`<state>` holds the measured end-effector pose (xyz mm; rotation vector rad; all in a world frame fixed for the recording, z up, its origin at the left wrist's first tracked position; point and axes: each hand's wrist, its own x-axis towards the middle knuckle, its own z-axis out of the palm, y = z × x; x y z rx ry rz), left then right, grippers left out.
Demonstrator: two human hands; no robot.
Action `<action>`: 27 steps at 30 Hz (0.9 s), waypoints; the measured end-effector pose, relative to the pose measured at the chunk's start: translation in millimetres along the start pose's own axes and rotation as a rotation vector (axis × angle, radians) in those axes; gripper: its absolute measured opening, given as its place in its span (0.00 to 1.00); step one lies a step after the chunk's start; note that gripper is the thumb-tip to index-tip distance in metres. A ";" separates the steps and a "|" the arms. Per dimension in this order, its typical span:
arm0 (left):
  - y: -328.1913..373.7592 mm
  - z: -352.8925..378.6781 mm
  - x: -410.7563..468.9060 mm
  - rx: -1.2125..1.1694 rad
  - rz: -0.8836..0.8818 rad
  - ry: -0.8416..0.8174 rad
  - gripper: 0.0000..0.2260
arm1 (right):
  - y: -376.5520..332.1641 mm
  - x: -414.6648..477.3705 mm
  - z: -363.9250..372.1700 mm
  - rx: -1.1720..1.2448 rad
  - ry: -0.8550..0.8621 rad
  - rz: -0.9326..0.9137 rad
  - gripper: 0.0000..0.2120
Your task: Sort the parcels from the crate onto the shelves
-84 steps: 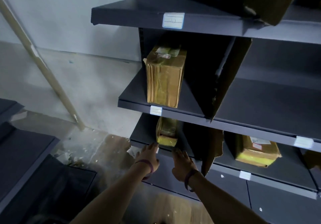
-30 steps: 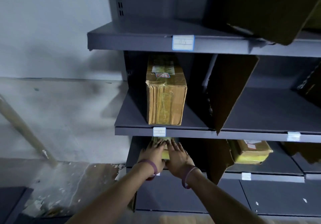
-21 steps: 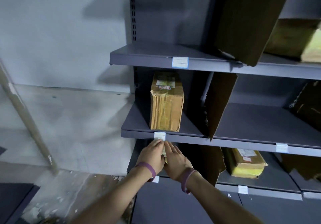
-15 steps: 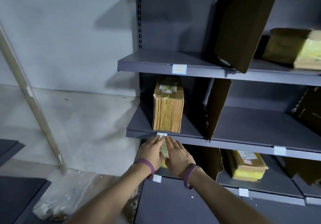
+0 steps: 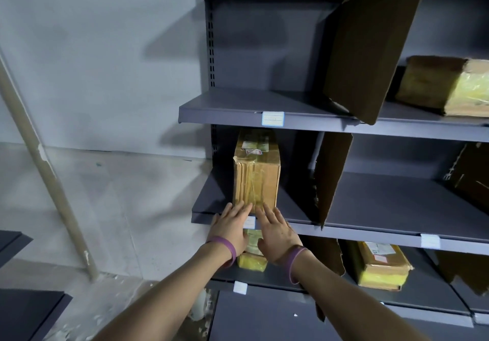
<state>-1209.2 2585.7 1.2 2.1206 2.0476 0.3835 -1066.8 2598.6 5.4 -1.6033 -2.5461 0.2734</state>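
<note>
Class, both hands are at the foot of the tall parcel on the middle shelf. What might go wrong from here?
1. The tall parcel stands on end near the front edge of the middle shelf; a low push from the left hand and right hand might tip it.
2. Slid right, it might knock the ragged cardboard divider.

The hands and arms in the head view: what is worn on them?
There are no gloves on the left hand or the right hand, and no sleeves in view. Each wrist carries a thin purple band: the left band and the right band look alike.
</note>
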 end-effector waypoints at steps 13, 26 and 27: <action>-16.0 22.3 52.5 0.002 0.006 -0.045 0.33 | 16.7 44.9 10.8 -0.013 -0.027 0.029 0.37; 7.9 24.0 27.1 -0.040 0.104 0.053 0.32 | 20.9 5.1 12.4 0.068 0.091 0.048 0.37; 14.6 21.9 17.5 -0.075 0.110 0.062 0.32 | 19.4 -6.2 8.1 0.106 0.107 0.061 0.36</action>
